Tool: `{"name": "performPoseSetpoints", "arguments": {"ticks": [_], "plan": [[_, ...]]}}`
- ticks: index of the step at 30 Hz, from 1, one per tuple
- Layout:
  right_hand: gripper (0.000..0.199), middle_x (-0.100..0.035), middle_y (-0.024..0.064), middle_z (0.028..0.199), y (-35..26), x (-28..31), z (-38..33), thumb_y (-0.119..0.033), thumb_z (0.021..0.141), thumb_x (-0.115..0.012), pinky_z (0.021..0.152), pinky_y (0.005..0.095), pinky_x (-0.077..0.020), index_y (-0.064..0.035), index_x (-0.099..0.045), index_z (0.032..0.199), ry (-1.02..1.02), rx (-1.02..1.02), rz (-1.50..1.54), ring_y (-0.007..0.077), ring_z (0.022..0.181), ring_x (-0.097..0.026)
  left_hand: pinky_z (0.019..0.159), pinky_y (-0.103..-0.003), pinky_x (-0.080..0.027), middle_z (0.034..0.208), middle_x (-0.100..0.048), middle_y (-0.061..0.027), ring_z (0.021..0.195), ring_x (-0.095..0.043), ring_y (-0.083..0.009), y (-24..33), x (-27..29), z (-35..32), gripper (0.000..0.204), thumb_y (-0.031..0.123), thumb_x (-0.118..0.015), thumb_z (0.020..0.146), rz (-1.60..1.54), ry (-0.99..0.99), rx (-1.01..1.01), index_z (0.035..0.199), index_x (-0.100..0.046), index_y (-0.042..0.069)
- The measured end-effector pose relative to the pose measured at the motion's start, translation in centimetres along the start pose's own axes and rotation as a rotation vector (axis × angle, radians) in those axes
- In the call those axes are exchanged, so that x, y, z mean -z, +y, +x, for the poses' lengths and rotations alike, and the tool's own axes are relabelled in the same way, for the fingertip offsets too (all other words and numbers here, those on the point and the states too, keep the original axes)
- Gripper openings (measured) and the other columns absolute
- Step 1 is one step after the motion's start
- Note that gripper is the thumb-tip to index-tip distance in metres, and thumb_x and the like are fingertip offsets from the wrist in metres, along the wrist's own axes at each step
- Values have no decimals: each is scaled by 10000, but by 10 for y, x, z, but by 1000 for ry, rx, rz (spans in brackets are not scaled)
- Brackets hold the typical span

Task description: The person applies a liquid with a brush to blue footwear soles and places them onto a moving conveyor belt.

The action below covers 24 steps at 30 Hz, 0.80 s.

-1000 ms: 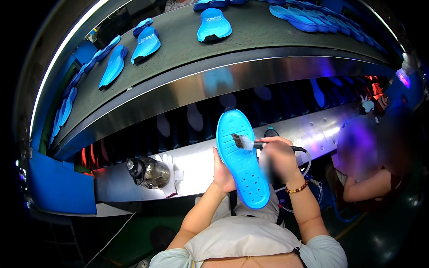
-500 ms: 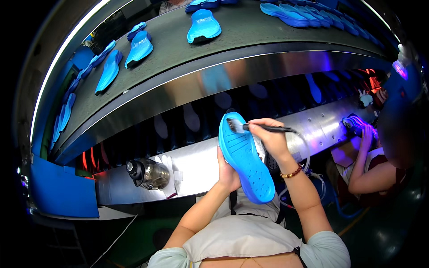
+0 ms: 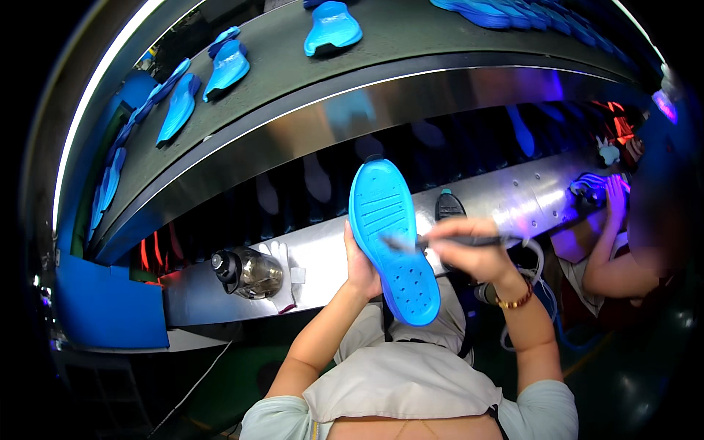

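A bright blue shoe sole point(image 3: 390, 220) is held up in front of me, its grooved and holed face toward me. My left hand point(image 3: 361, 265) grips its left edge near the middle. In my right hand point(image 3: 473, 251) is a black-handled brush point(image 3: 463, 240), with a thin hose behind it. The brush's bristles, blurred by motion, lie over the middle of the sole, below the grooves. On the metal ledge behind it, a dark shoe sole point(image 3: 449, 206) lies beside the blue one.
A dark clear water bottle point(image 3: 251, 273) and a white glove point(image 3: 279, 273) rest on the metal ledge point(image 3: 323, 257). Several blue soles point(image 3: 334, 28) sit on the dark conveyor belt point(image 3: 282, 62) above. A co-worker's hand point(image 3: 616, 196) works under violet light at the right.
The brush has moved down the sole from near its top to the middle. My right hand has shifted right and lower. The dark sole on the ledge is now more exposed.
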State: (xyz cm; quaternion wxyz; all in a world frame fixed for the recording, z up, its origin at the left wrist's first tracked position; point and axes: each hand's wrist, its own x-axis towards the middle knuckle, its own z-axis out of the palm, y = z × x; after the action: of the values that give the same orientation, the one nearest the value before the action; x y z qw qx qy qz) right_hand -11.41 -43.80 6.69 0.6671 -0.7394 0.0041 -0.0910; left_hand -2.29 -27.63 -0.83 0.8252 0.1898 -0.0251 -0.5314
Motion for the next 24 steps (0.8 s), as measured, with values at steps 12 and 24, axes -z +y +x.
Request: {"name": "performPoseSetpoints", "arguments": {"ticks": [12, 24], "plan": [[148, -640, 119, 799, -10, 3, 19, -30, 710, -648, 589, 220, -473, 15, -640, 851, -16, 181, -82, 130, 680, -607, 864, -444, -433, 1173, -486, -162, 1001, -526, -313, -2, -31, 2, 867, 743, -168, 749, 78, 128, -120, 1300, -310, 89], [204, -654, 106, 844, -11, 9, 9, -48, 629, -708, 770, 318, -456, -27, -663, 827, -280, 371, -197, 221, 842, -613, 724, -450, -478, 978, -551, -236, 819, -572, -350, 14, -27, 19, 999, 823, -120, 664, 80, -60, -521, 1218, -364, 27]]}}
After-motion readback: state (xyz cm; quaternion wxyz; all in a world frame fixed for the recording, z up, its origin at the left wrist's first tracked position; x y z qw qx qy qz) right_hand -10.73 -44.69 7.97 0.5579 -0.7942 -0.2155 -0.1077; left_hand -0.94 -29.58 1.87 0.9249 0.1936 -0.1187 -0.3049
